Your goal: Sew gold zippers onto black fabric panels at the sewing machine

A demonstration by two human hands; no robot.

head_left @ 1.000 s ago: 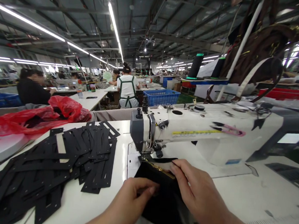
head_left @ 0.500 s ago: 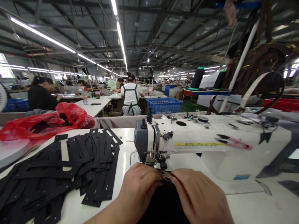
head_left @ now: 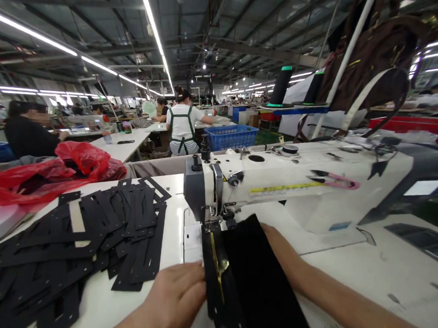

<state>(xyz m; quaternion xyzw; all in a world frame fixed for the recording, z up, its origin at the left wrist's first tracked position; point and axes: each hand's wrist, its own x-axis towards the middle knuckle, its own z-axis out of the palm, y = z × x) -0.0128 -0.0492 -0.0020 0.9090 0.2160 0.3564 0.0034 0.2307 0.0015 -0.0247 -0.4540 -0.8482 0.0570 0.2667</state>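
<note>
A black fabric piece with a gold-toothed zipper (head_left: 217, 264) lies under the needle area of the white sewing machine (head_left: 295, 189). A shiny gold zipper pull shows about midway along it. My left hand (head_left: 175, 298) is closed on the piece's left edge, fingers curled, the tips hidden at the border. Behind the raised right part of the black fabric (head_left: 266, 282) is my right hand (head_left: 275, 243); the cloth covers its fingers, so their grip does not show.
A heap of black cut strips with slots (head_left: 97, 235) covers the table's left. Behind it lies a red plastic bag (head_left: 80, 167). Pink-handled thread snips (head_left: 334, 179) rest on the machine arm. Black thread cones (head_left: 280, 88) stand behind. A co-worker (head_left: 183, 124) sits beyond, beside a blue basket (head_left: 232, 137).
Both hands were together at the machine's front, pinching the zipper; now they are apart, left at the near edge, right behind the fabric. The piece lies spread by the needle. The view has shifted.
</note>
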